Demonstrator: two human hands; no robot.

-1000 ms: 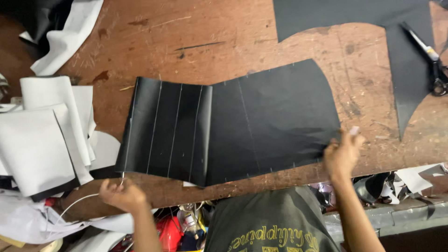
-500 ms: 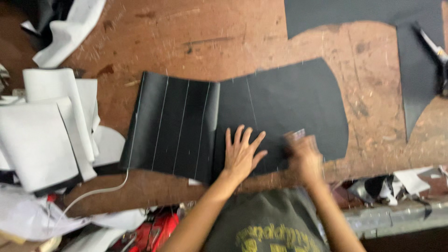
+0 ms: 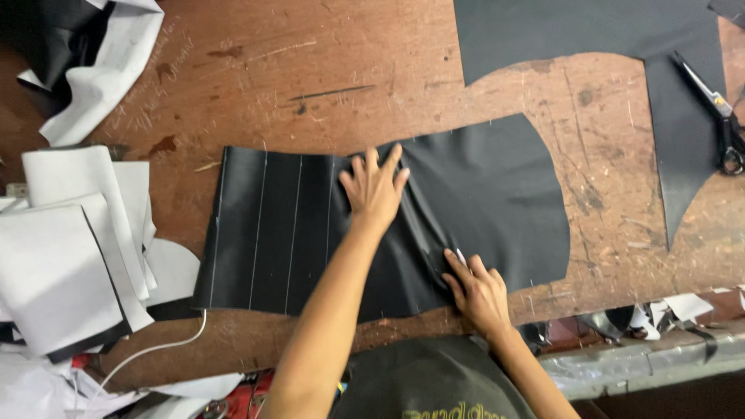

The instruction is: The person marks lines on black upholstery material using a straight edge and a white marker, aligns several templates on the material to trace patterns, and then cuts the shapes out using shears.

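- Your left hand [image 3: 375, 186] presses flat, fingers spread, on the black sheet [image 3: 497, 194] mid-desk.
- Your right hand [image 3: 477, 287] pinches its near edge.

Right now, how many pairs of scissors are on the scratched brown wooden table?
1. The black-handled scissors lie at the table's far right edge, on a large black sheet. Others may be hidden under the sheets.

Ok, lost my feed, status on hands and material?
Left hand flat on black sheet. Right hand pinching a fold near its front edge. Scissors far right, clear.
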